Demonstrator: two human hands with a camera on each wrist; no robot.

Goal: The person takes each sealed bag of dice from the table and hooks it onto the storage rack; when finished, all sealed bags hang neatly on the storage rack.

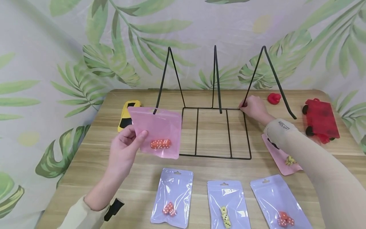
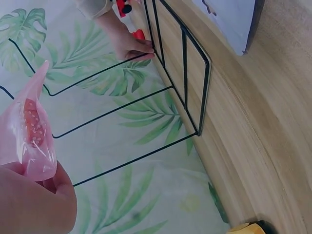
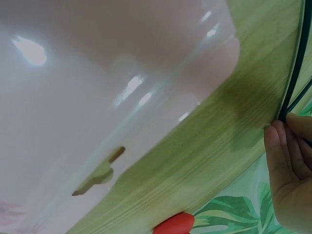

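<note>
My left hand (image 1: 125,148) pinches the left side of a pink zip pouch (image 1: 171,125) with orange dice (image 1: 160,144) inside, thumb across its front. The tip of the left prong (image 1: 162,79) of a black wire rack (image 1: 196,133) shows at the pouch's top edge, by its hang hole. The rack stands on the table with three upward prongs bent forward. At its back right corner, my right hand (image 1: 254,109) pinches the wire between thumb and fingers; the right wrist view shows these fingertips (image 3: 277,126) on the black wire.
Lavender pouches with dice lie in front: left (image 1: 174,190), middle (image 1: 224,195) and right (image 1: 271,190). Another pink pouch (image 1: 277,154) lies partly under the right forearm. A yellow toy car (image 1: 125,117) is left, a red toy vehicle (image 1: 323,119) right, and a small red object (image 1: 274,98) behind.
</note>
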